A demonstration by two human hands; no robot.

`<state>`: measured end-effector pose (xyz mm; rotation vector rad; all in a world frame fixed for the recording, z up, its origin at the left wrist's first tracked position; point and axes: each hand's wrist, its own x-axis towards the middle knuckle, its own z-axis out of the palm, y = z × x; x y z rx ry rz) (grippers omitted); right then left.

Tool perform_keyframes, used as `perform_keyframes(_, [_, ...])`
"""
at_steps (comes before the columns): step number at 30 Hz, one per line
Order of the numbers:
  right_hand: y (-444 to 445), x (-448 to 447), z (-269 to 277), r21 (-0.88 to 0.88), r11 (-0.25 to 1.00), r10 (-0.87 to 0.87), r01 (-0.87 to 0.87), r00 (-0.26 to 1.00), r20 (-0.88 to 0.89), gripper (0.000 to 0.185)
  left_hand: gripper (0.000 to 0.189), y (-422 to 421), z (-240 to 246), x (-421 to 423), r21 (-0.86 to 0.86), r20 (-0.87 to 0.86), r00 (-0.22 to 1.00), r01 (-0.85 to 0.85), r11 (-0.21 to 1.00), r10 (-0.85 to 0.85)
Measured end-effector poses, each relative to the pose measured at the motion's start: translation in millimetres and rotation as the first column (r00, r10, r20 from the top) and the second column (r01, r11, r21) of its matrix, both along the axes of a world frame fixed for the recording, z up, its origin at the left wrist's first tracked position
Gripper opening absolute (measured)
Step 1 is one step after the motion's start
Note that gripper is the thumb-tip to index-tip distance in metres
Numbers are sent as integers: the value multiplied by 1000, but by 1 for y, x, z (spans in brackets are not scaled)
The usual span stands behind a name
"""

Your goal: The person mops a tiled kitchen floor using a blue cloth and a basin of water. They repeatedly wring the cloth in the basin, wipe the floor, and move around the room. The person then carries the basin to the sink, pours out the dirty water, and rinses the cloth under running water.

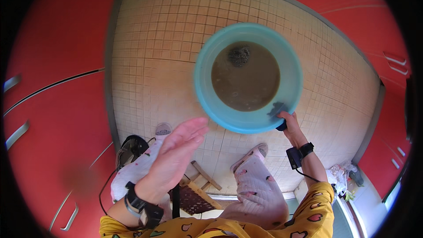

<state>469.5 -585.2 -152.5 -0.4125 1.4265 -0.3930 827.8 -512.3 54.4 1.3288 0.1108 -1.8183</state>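
Observation:
A light blue plastic basin (pixel 206 105) holds murky brown water (pixel 246 82), with a dark mesh-like clump (pixel 238 56) in it towards the far side. My right hand (pixel 292 127) grips the basin's near right rim together with a dark cloth (pixel 278 108) that hangs over both sides of the rim. Left of the basin, my left hand (pixel 183 152) is raised with nothing in it, palm turned sideways and the thumb apart from the fingers. A strapped device sits on each wrist.
Tiled floor (pixel 165 86) lies under the basin, between red cabinets (pixel 56 105). A small wooden stool (pixel 195 198) stands between my legs. A black object (pixel 132 148) is beside my left foot. Plastic bags (pixel 340 175) and greens lie at the lower right.

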Motion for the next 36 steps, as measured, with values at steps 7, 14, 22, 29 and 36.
perform_keyframes(7, [-6, 15, 92, 53, 997, -55, 59, 995, -80, 41, 52, 23, -30, -14, 113, 324, 946, -28, 993, -11])
perform_keyframes(14, [36, 56, 213, -25, 987, -162, 161, 986, -28, 34, 60, 30, 4, 2, -135, 365, 931, 35, 990, 17])
perform_keyframes(22, [63, 72, 336, 85, 991, -94, 101, 992, -87, 31, 73, 44, 102, 63, -172, 254, 966, 90, 981, -44])
perform_keyframes(29, [85, 77, 359, -9, 1000, -4, 3, 991, -133, 30, 62, 98, 105, 60, -160, 80, 996, -23, 987, 36])
perform_keyframes(36, [81, 71, 323, 36, 993, 118, -116, 992, -51, 35, 46, 143, 81, 59, -28, 105, 994, -22, 999, 24])
